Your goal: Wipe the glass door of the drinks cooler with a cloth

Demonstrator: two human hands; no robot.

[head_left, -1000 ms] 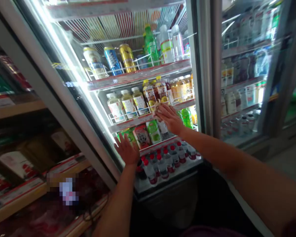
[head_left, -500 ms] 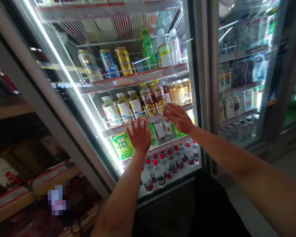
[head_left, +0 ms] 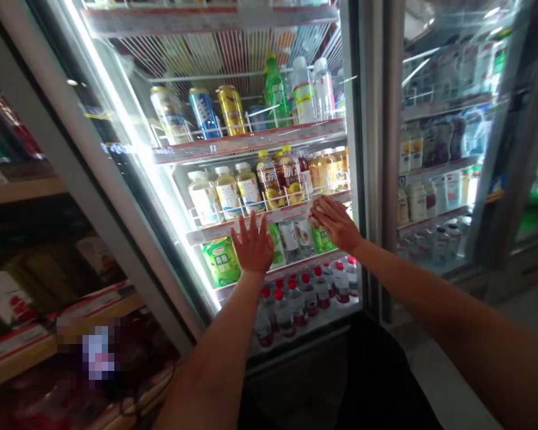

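Note:
My left hand (head_left: 253, 242) lies flat on the glass door (head_left: 161, 149) of a lit drinks fridge, fingers spread and holding nothing. It covers bottles on the third shelf, beside a green-labelled bottle (head_left: 222, 260). My right hand (head_left: 336, 224) presses on the same glass further right, near the door's right frame (head_left: 363, 179). Its fingers are together over a small white cloth (head_left: 312, 206), at the level of the shelf rail under the yellow-capped tea bottles (head_left: 287, 176).
Cans (head_left: 204, 110) and bottles fill the top fridge shelf, and red-capped water bottles (head_left: 305, 292) the bottom one. A second glass-door fridge (head_left: 439, 149) stands to the right. Wooden shelves with boxed goods (head_left: 22, 298) run along the left.
My left hand rose from the lower left of the glass to the third shelf's level. My right hand slid to the right along the shelf rail with the cloth.

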